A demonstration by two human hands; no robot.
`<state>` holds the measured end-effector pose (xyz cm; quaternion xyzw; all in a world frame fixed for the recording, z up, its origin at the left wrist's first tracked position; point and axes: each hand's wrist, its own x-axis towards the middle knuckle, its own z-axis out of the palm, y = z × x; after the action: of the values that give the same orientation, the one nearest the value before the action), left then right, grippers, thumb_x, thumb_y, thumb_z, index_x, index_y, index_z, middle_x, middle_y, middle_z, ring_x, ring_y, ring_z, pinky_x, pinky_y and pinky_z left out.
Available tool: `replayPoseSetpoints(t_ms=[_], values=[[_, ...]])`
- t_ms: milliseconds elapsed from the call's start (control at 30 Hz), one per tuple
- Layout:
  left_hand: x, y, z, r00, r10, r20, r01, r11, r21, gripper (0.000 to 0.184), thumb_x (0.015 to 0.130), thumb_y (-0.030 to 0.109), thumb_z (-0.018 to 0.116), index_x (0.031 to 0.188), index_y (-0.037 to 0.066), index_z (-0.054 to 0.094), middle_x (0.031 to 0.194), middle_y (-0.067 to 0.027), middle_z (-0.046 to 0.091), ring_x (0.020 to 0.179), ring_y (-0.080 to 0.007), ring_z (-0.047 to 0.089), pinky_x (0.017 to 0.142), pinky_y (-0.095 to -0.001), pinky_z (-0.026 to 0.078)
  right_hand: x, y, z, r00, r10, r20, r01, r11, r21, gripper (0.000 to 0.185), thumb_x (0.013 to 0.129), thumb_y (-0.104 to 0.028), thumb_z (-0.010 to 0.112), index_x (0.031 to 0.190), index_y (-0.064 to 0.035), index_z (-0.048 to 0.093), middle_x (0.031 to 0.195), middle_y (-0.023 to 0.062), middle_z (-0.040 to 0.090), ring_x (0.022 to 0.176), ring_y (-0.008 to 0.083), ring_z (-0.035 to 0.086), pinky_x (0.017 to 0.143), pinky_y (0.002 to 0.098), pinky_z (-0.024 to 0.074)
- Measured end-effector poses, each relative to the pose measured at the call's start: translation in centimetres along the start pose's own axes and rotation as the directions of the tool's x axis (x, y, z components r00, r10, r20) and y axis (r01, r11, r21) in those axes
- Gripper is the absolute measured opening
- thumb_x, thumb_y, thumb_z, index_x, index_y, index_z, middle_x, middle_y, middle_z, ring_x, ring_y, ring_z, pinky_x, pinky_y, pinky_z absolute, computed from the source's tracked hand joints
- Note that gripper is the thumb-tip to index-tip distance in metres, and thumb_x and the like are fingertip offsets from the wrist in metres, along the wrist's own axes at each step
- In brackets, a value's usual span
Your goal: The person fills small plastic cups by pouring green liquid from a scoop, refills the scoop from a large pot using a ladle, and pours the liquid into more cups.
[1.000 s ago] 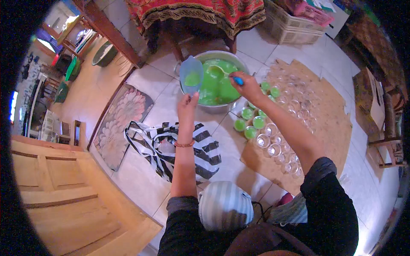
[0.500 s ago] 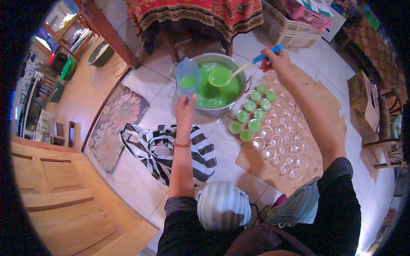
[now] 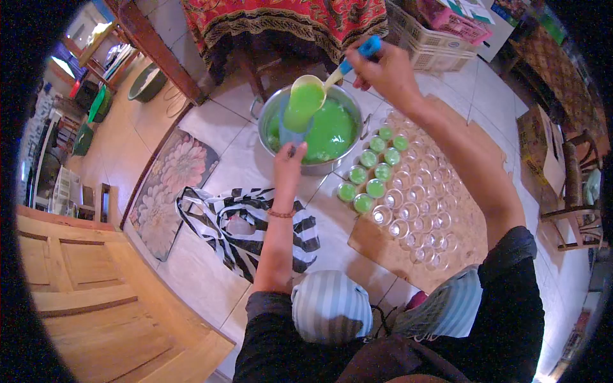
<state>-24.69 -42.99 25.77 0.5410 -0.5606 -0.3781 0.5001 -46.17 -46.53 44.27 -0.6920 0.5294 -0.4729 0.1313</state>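
Observation:
My right hand (image 3: 388, 73) is closed around the blue handle of a cream ladle (image 3: 332, 77). The ladle's bowl is tipped over a translucent blue jug (image 3: 294, 135), and green liquid pours from it into the jug. My left hand (image 3: 289, 165) grips the jug by its handle, above the near left side of a large metal pot (image 3: 355, 102). Green liquid (image 3: 335, 131) with some froth fills part of the pot. To the pot's right, several small clear cups (image 3: 375, 187) hold green liquid, beside rows of clear cups (image 3: 418, 210) without green in them.
The cups stand on a flattened cardboard sheet (image 3: 377, 246). A black-and-white striped plastic bag (image 3: 252, 223) lies left of my left forearm, near a floral mat (image 3: 172, 172). Behind the pot hangs a red patterned tablecloth (image 3: 287, 25). A wooden door (image 3: 96, 293) is at lower left.
My right hand has lifted the ladle from over the pot and moved left, tipping it into the jug. My left hand and the jug have shifted slightly right and nearer to me.

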Motion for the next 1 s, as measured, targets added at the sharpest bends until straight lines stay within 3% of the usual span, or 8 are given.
replayPoseSetpoints(t_ms=[133,233,467,600,700,833,900,1000], values=[[0.1,-0.8,0.3,1.000,0.004,0.016,-0.003,0.998,-0.060,0.036,0.082,0.029,0.065,0.068,0.000,0.048,0.059,0.0010,0.037,0.057,-0.0101,0.031,0.050,-0.0281,0.026,-3.3,-1.3,1.5,0.816,-0.577,-0.005,0.571,0.808,-0.145,0.017,0.080,-0.014,0.065,0.093,-0.0052,0.060,0.072,0.0077,0.062,0.059,0.0174,0.062,0.050,0.0287,0.0486],[-0.1,-1.3,0.1,0.999,-0.046,0.021,0.048,0.995,-0.090,0.035,0.082,0.029,0.065,0.068,0.001,0.049,0.060,0.0023,0.038,0.058,-0.0093,0.031,0.050,-0.0276,0.025,-5.6,-2.3,0.4,0.777,-0.587,0.227,0.630,0.728,-0.271,0.018,0.077,-0.009,0.066,0.094,-0.0070,0.060,0.075,0.0099,0.059,0.063,0.0233,0.061,0.052,0.0310,0.0487],[0.0,-2.3,-0.3,0.992,-0.124,-0.022,0.113,0.952,-0.284,0.029,0.082,0.024,0.066,0.070,0.003,0.051,0.065,0.0048,0.039,0.060,-0.0065,0.032,0.052,-0.0244,0.025,-7.5,4.0,1.7,0.870,-0.450,0.200,0.492,0.820,-0.294,0.017,0.079,-0.011,0.063,0.096,-0.0087,0.059,0.078,0.0086,0.058,0.061,0.0272,0.060,0.053,0.0356,0.0486],[-0.4,-0.9,-1.0,0.984,-0.173,-0.029,0.150,0.917,-0.370,0.027,0.082,0.022,0.066,0.071,0.003,0.051,0.066,0.0053,0.039,0.062,-0.0065,0.033,0.054,-0.0229,0.027,-9.7,9.6,4.0,0.785,-0.258,0.563,0.529,0.753,-0.392,0.030,0.077,-0.009,0.052,0.106,-0.0092,0.053,0.089,0.0167,0.059,0.079,0.0350,0.061,0.065,0.0434,0.0509],[-0.4,-1.1,-1.6,0.985,-0.171,-0.002,0.158,0.915,-0.371,0.026,0.082,0.022,0.066,0.072,0.002,0.051,0.067,0.0047,0.040,0.062,-0.0069,0.034,0.054,-0.0228,0.028,-10.6,10.9,4.8,0.838,-0.242,0.489,0.447,0.818,-0.361,0.024,0.079,-0.014,0.054,0.103,-0.0084,0.056,0.093,0.0170,0.060,0.081,0.0337,0.061,0.066,0.0422,0.0514],[-0.3,-1.5,-1.8,0.990,-0.140,-0.018,0.131,0.959,-0.250,0.027,0.083,0.022,0.065,0.073,0.002,0.051,0.067,0.0048,0.040,0.063,-0.0068,0.034,0.055,-0.0229,0.028,-9.2,12.5,5.0,0.998,0.039,0.058,-0.035,0.997,-0.072,0.018,0.086,-0.020,0.058,0.095,-0.0041,0.058,0.066,0.0090,0.060,0.057,0.0176,0.062,0.051,0.0294,0.0508],[0.0,-2.6,-1.7,0.995,-0.095,-0.039,0.085,0.977,-0.195,0.026,0.083,0.022,0.064,0.074,0.001,0.051,0.067,0.0048,0.040,0.063,-0.0068,0.034,0.055,-0.0229,0.028,-7.5,13.7,4.0,0.925,0.380,-0.012,-0.377,0.921,0.096,0.021,0.087,-0.021,0.057,0.091,-0.0012,0.059,0.061,0.0083,0.059,0.054,0.0154,0.062,0.050,0.0273,0.0507],[-0.5,-0.8,-1.9,0.982,-0.179,-0.068,0.162,0.966,-0.204,0.025,0.083,0.022,0.064,0.076,0.001,0.053,0.067,0.0047,0.040,0.063,-0.0066,0.034,0.056,-0.0224,0.028,-6.0,13.7,1.3,0.860,0.509,-0.029,-0.455,0.791,0.410,0.023,0.084,-0.021,0.060,0.087,0.0018,0.057,0.062,0.0095,0.059,0.051,0.0194,0.061,0.047,0.0285,0.0509]])
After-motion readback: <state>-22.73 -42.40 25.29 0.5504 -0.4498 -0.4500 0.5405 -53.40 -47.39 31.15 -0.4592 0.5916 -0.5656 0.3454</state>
